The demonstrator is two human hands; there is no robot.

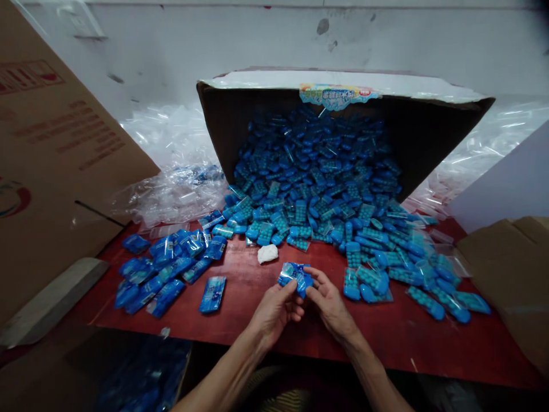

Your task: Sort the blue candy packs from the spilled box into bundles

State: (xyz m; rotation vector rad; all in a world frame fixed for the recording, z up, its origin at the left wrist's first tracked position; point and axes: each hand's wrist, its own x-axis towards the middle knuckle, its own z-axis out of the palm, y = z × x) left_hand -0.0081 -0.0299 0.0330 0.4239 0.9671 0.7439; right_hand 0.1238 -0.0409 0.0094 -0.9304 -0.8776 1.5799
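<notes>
Over the red table, my left hand (277, 309) and my right hand (328, 298) together grip a small shiny blue packet (295, 277). My left thumb presses on its face, and the right fingers pinch its right edge. Just beyond the packet lies a crumpled white lump (267, 253). A single blue packet (212, 294) rests to the left of my hands. Farther left is a loose pile of similar blue packets (171, 263). On the right, near my right hand, are small clear containers (373, 281) with blue caps and turquoise beads inside.
A cardboard box (441, 120) on its side spills a heap of bead containers (317, 166) onto the red table (257, 286). Clear plastic wrap (171, 189) lies behind left. Cardboard (55, 143) stands at left, another brown carton (510, 274) at right. Below the edge sits a bin of blue packets (141, 377).
</notes>
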